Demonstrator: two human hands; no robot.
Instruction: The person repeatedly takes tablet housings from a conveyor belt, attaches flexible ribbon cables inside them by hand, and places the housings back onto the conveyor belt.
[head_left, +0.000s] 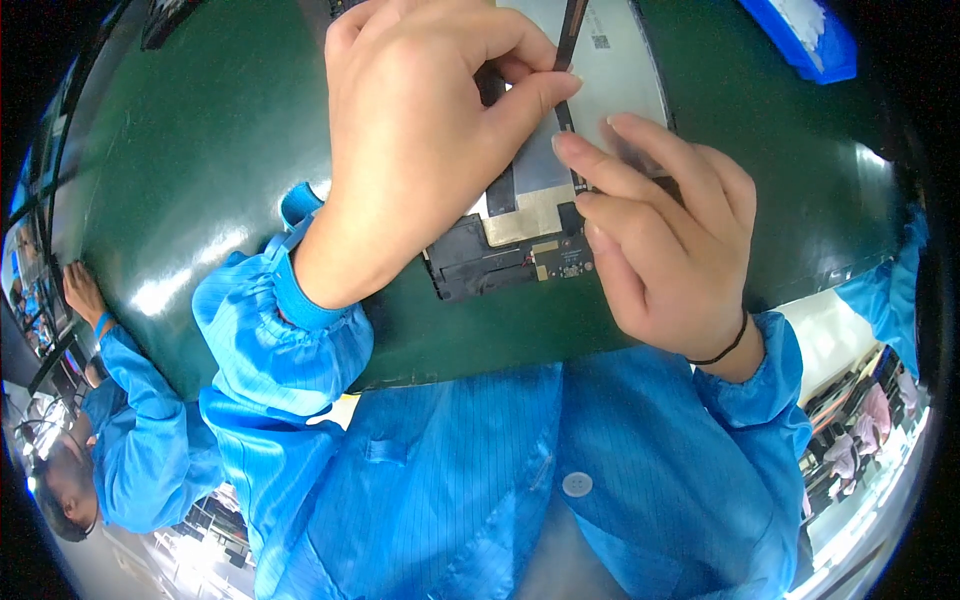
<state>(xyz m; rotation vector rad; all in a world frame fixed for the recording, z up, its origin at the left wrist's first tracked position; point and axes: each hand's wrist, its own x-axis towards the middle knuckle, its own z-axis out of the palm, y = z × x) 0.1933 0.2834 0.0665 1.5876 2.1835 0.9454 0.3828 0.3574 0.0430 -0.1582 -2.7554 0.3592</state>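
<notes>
My left hand (415, 130) reaches over an opened flat electronic device, thumb and forefinger pinched on a narrow dark strip (571, 38). The strip runs down along the device's right part. My right hand (680, 225) is beside the lower right, its fingers bent and the tips at the strip's lower end. Its thumb and a finger are closed together; what lies between them is hidden. The device shows a pale metal panel (630, 60), a black lower section (470, 265), gold-coloured tape (520, 228) and a small circuit board (566, 262). My left hand covers much of its left side.
The device lies on a green work surface (230, 130). A blue tray (810, 40) with white contents sits at the far right. At left, another person in a blue smock (150, 430) rests a hand (84, 290) at the table edge.
</notes>
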